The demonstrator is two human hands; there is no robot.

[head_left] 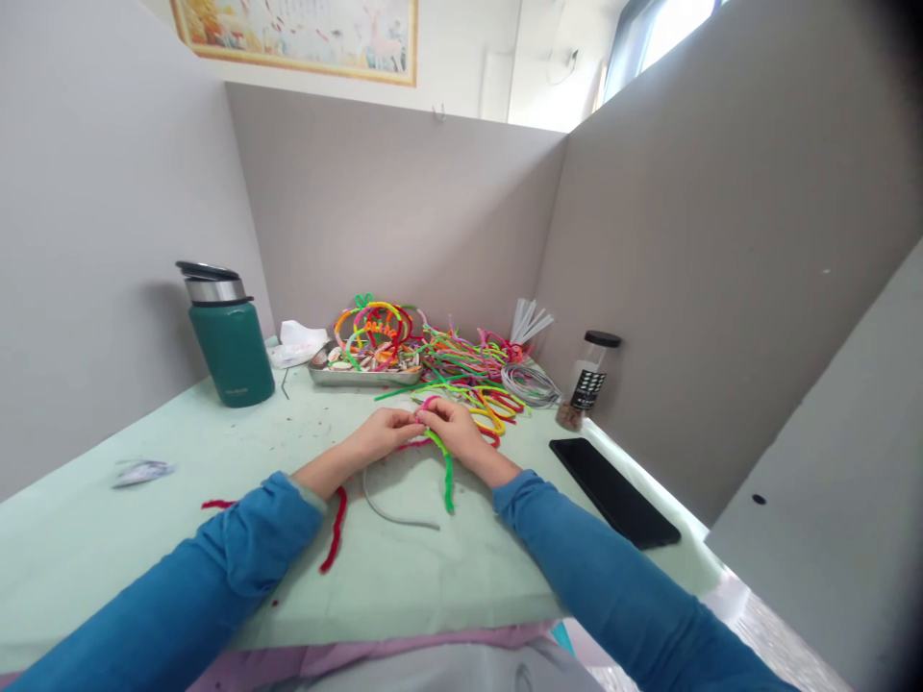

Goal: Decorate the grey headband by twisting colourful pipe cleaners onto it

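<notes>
My left hand and my right hand meet over the middle of the table, both closed in a pinch. Between their fingertips is a pink pipe cleaner, its top curving up. A green pipe cleaner hangs from under my right fingers, its lower end pointing toward me. The exact join of the two colours is hidden by the fingers. Near my left wrist lies a red pipe cleaner. A bent grey strand, perhaps a wire, lies just below the hands.
Behind the hands stands a metal tray with small pieces and looped pipe cleaners. Loose coloured pipe cleaners and a grey coil lie beside it. A green bottle stands left; a jar and black phone are right.
</notes>
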